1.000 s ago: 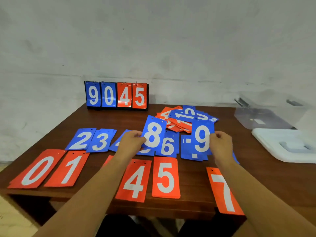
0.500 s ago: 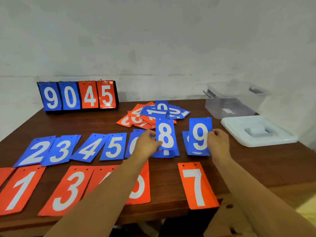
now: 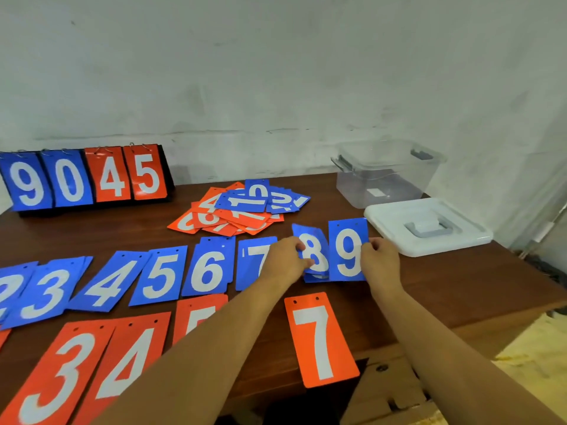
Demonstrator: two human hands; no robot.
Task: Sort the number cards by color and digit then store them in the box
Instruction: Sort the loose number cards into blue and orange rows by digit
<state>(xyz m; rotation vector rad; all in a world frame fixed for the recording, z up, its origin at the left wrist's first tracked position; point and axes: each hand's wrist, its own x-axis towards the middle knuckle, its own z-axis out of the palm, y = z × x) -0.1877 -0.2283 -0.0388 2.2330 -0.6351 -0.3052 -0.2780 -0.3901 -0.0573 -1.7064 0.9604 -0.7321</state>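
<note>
While the left hand (image 3: 283, 260) pinches the blue 8 card (image 3: 313, 256), the right hand (image 3: 379, 260) pinches the blue 9 card (image 3: 348, 251). Both appear thin, light, slick and slightly flexible; edge grips suit them.

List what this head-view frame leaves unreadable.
Head view only.
- Blue 7 card: right part behind the left hand.
- Orange 5 card: lower half under the left forearm.
- Unsorted pile: most digits overlapped.
- Cards beneath the blue 8 card: digits covered.
- Blue 2 card: cut by left edge.
</note>
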